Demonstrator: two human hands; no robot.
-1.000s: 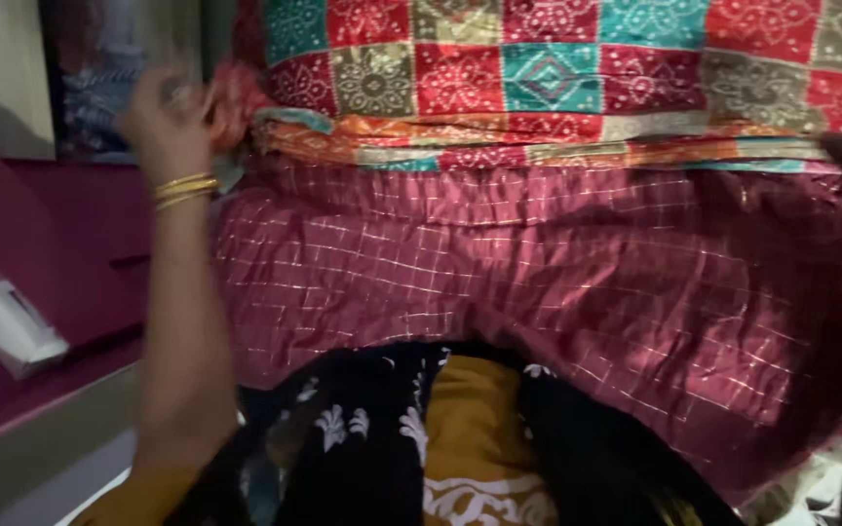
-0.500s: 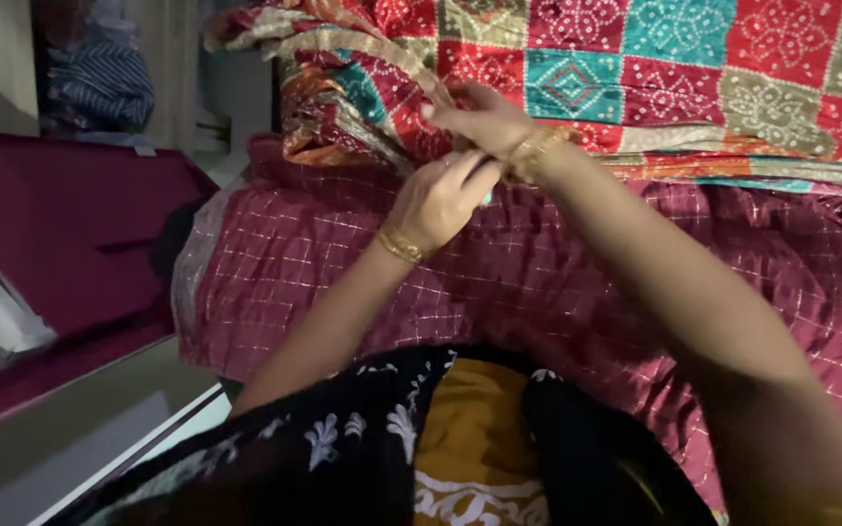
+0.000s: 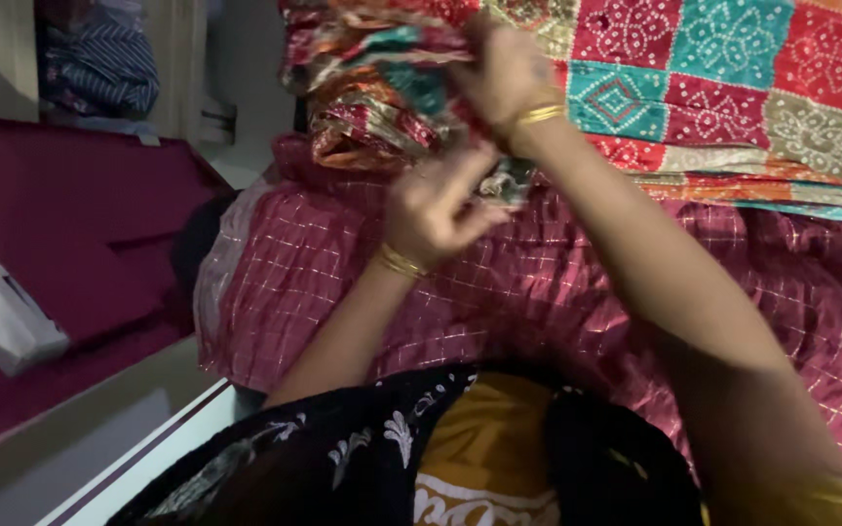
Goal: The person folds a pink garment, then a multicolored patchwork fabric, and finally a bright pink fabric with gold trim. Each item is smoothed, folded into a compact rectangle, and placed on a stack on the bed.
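Both hands on patchwork cloth edge

L hand (image 3: 431, 209) & R hand (image 3: 504, 73) each pinch the bunched edge of the patchwork cloth (image 3: 713, 88), which lies atop the maroon checked fabric (image 3: 538, 292). Open room at left, by the maroon ledge (image 3: 70, 224)

The patchwork cloth (image 3: 713, 88) (squares of red, teal and olive with white dotted motifs) is lying spread over a maroon checked fabric (image 3: 538, 282). Its left end is bunching into a crumpled, folded wad, seemingly gathered in several layers, with an orange striped border showing along the lower edge.
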